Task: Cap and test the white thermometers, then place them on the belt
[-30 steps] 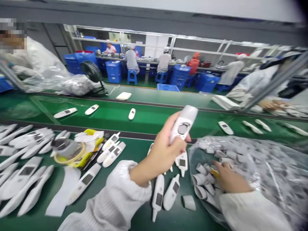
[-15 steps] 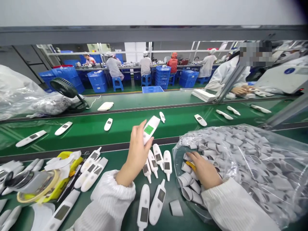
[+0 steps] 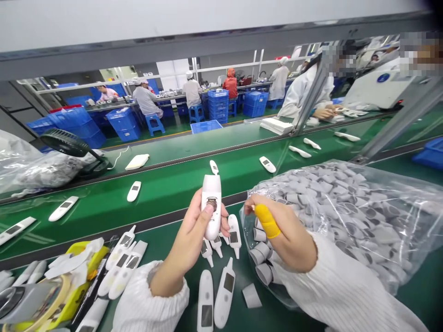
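My left hand (image 3: 188, 235) is closed round a white ear thermometer (image 3: 212, 184), held upright. Its back faces me, and a small opening with a round metal part shows by my thumb. To the right, my right hand (image 3: 294, 235), with a yellow finger cover (image 3: 267, 220) on its thumb, is raised over the near edge of a clear plastic bag of grey-white caps (image 3: 346, 221). Its fingers are curled together, and what they hold, if anything, is too small to name. Below lie more thermometers (image 3: 224, 293) and one loose cap (image 3: 251, 295).
A green conveyor belt (image 3: 166, 182) carries scattered thermometers. At left stand a yellow tray (image 3: 100, 256), several thermometers (image 3: 126, 267) and a black fan (image 3: 65, 142). A metal post (image 3: 311, 97) rises at right. Behind it a co-worker's hands (image 3: 327, 112) handle white parts.
My left hand has turned the thermometer from its lit green screen to its back. My right hand has lifted out of the caps, toward the left. The view has tilted and shifted right.
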The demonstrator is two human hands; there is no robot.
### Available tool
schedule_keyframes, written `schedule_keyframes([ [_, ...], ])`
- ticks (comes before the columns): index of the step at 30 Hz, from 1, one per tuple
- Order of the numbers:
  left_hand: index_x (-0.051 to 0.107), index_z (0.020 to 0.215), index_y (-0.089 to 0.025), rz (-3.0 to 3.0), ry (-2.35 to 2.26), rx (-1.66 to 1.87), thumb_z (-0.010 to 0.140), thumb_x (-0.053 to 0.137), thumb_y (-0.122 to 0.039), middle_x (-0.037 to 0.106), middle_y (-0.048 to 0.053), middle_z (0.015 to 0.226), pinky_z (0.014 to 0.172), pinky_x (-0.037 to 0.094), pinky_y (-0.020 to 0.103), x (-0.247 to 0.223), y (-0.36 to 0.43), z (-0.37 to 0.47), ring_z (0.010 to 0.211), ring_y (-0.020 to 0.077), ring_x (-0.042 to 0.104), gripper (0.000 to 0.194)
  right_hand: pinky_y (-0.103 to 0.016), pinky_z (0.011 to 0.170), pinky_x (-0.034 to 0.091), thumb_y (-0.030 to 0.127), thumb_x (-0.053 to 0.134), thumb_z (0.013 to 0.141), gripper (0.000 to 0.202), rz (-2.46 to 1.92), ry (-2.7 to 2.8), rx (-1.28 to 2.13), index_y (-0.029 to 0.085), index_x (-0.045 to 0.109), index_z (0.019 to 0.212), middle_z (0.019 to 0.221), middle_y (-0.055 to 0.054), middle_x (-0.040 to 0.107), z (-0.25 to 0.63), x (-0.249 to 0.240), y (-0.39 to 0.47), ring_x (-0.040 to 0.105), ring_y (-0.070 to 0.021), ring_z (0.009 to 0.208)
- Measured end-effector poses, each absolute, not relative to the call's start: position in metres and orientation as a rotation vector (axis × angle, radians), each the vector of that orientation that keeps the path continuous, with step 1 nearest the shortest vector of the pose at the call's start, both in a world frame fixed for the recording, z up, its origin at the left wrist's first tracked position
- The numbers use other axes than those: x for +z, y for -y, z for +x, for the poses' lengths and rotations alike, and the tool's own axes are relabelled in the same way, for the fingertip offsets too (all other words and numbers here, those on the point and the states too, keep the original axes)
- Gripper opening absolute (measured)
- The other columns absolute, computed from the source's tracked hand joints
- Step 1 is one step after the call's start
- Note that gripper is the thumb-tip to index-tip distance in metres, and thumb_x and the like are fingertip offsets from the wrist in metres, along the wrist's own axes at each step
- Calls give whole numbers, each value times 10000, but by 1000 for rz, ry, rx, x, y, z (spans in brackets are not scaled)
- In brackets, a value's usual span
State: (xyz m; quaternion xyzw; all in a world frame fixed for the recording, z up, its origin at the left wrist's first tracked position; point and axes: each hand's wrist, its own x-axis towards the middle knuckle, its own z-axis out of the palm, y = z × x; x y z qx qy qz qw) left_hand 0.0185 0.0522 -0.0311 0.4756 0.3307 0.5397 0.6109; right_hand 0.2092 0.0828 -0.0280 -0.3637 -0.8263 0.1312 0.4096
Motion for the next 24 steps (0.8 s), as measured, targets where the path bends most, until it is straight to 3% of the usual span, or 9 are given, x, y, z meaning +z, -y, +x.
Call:
schedule_keyframes([
  [3,423,1272,-250,1132,-800,1324,1013,468,-372,614,12,967,687,537,248,-27,-40,16,734,106,625,291,-226,590,447,191,418,965,194,-835,2112,124,169,579,858,755,-30,642,188,-14,-72,591,-136,653],
  [10,386,1420,-284,1458,-1150,1364,1031,395,-432,635,22,974,738,488,238,-22,-16,8,802,122,595,416,-254,465,299,93,477,894,209,-925,2182,-368,161,607,746,612,-1,604,166,-9,-59,534,-128,507],
  [13,374,1447,-260,1524,-1216,1330,1030,391,-435,604,-5,820,668,475,225,-19,-16,2,694,111,559,453,-232,464,306,87,457,891,221,-910,2229,-197,166,590,733,599,6,604,164,-7,-59,535,-118,496],
  [17,415,1415,-183,1201,-805,1130,1008,432,-447,578,-4,762,432,398,180,-14,-23,-7,476,64,478,485,-174,498,380,147,474,937,192,-693,2186,306,182,563,771,617,33,607,166,-6,-61,540,-82,506],
  [20,365,1464,-192,1064,-658,1056,995,466,-411,602,2,742,406,387,151,-11,-26,-12,452,54,477,528,-188,525,405,151,513,954,122,-591,2134,-5,164,601,870,705,-12,643,165,0,-63,562,-91,559],
  [24,328,1508,-260,1037,-698,1039,934,470,-195,608,-4,765,459,427,146,-9,-23,-16,509,62,518,595,-200,529,394,48,492,953,213,-402,2220,-478,172,663,928,734,-14,668,160,13,-64,556,-84,576],
])
